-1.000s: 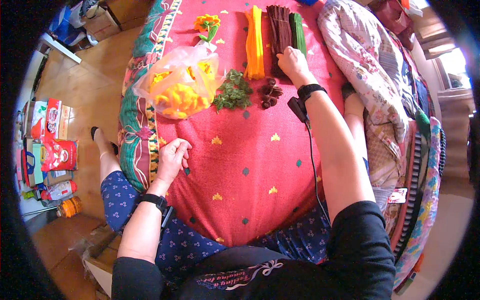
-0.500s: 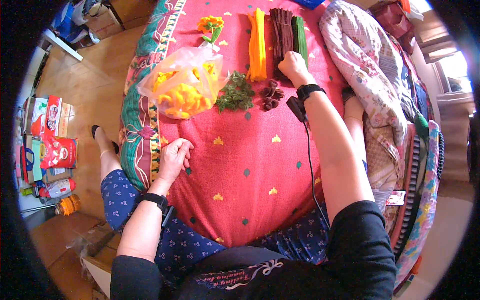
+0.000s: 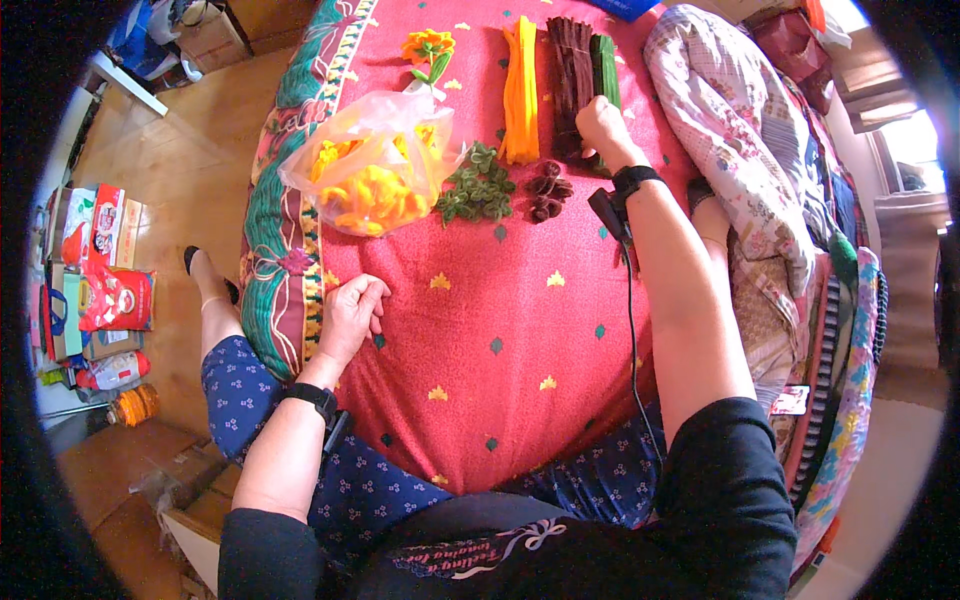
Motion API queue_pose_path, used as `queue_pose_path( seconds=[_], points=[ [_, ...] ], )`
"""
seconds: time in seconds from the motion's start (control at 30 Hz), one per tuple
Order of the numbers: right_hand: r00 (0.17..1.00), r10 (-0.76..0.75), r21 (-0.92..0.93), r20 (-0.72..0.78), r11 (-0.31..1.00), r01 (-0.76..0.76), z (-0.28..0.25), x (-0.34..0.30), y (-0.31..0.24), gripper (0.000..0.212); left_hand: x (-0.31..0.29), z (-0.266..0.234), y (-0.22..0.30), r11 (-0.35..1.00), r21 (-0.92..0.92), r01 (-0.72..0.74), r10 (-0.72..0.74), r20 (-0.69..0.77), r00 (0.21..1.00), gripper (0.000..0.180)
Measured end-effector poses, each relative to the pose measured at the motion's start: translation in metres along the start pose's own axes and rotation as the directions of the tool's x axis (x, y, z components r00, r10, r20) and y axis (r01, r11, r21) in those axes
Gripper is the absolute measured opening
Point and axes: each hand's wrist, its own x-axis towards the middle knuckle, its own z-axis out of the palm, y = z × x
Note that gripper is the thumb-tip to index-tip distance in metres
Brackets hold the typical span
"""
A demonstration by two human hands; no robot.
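My right hand (image 3: 606,132) is closed at the near ends of a dark brown bundle of pipe cleaners (image 3: 571,75) and a green bundle (image 3: 604,72); whatever its fingers pinch is hidden. Left of these lies a yellow bundle of pipe cleaners (image 3: 521,90). My left hand (image 3: 352,312) rests on the red cloth (image 3: 470,330), fingers curled in, nothing visible in them. Closer to me than the bundles are small brown coiled pieces (image 3: 546,190) and a pile of green looped pieces (image 3: 478,187). A clear plastic bag (image 3: 370,165) holds fuzzy yellow pieces.
A yellow flower with green leaves (image 3: 428,52) lies beyond the bag. To the right is a crumpled patterned quilt (image 3: 725,100). A black cable (image 3: 632,320) hangs from the device on my right wrist. Packages and boxes (image 3: 110,270) stand on the floor at left.
My right hand has shifted slightly right, from over the brown bundle's near end toward the green bundle. My left hand stays where it was. The whole view has moved a little.
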Motion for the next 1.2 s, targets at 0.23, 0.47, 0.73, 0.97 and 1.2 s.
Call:
queue_pose_path(
  seconds=[0.23, 0.47, 0.73, 0.97, 1.2],
  points=[
    [0.905, 0.424, 0.927, 0.045, 0.319, -0.196, 0.0, -0.01, 0.012, 0.013, 0.001, 0.0, -0.004, 1.0, -0.006, 0.007, -0.007, 0.003, 1.0, 0.02],
    [0.902, 0.415, 0.923, 0.121, -0.381, 0.051, -0.019, -0.027, 0.003, 0.013, 0.0, -0.001, -0.004, 1.0, -0.006, 0.007, -0.007, -0.007, 1.0, 0.02],
    [0.944, 0.187, 0.857, 0.271, -0.493, -0.148, -0.002, -0.048, 0.015, 0.007, 0.003, 0.001, -0.005, 1.0, -0.026, 0.012, -0.012, 0.002, 1.0, 0.02],
    [0.934, 0.22, 0.957, 0.282, -0.129, -0.259, 0.0, -0.11, -0.019, 0.01, 0.001, 0.0, -0.008, 1.0, -0.01, 0.004, -0.005, -0.013, 1.0, 0.021],
    [0.942, 0.071, 0.892, 0.328, -0.351, -0.284, -0.04, -0.232, -0.029, 0.015, 0.003, 0.0, -0.01, 0.999, 0.001, -0.04, 0.04, 0.002, 0.999, 0.022]
  ],
)
